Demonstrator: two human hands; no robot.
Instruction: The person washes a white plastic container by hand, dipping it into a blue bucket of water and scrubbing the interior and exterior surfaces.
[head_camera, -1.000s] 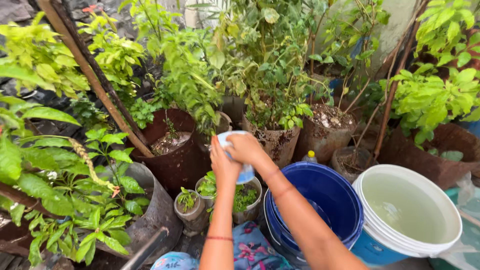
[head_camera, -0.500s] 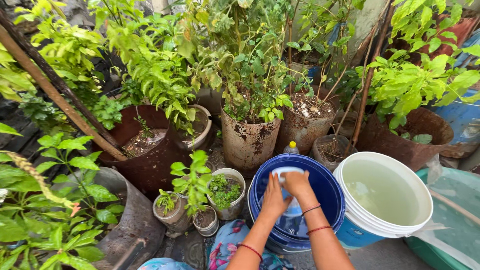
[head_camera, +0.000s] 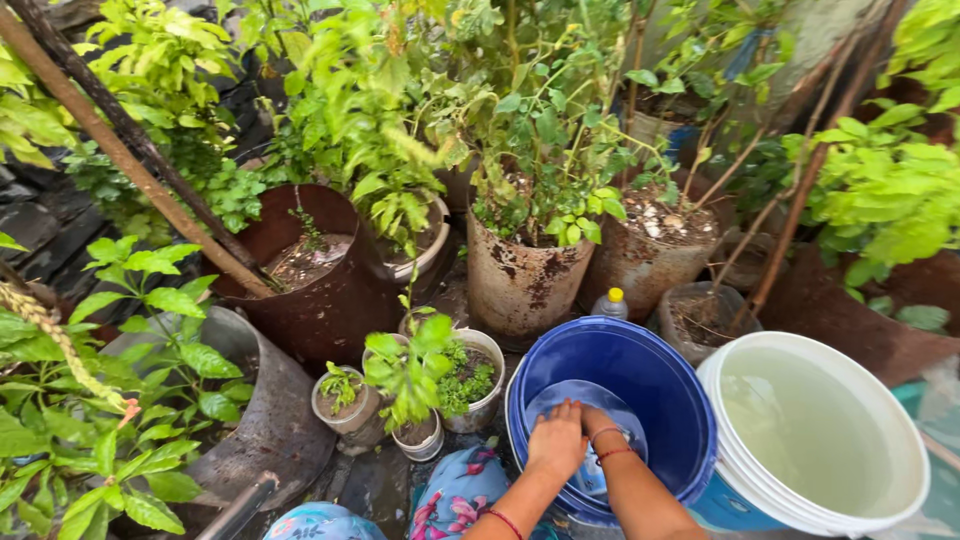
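Both my hands reach down into a blue bucket (head_camera: 660, 385) at the bottom middle. My left hand (head_camera: 556, 443) lies flat with fingers together on a pale blue plastic container (head_camera: 592, 478) low inside the bucket. My right hand (head_camera: 597, 420) sits just right of it, bent over the same container, its fingers mostly hidden. Red thread bands circle both wrists. A little water shows at the bucket's bottom.
A white bucket of water (head_camera: 815, 425) stands right of the blue one. Rusty metal pots with leafy plants (head_camera: 525, 275) crowd the back and left. Small pots (head_camera: 470, 380) sit left of the blue bucket, a small yellow-capped bottle (head_camera: 610, 303) behind it. A rusty pole (head_camera: 130, 155) slants across the left.
My hands carried the pale blue container from over the small pots rightward, then lowered it deep into the blue bucket.
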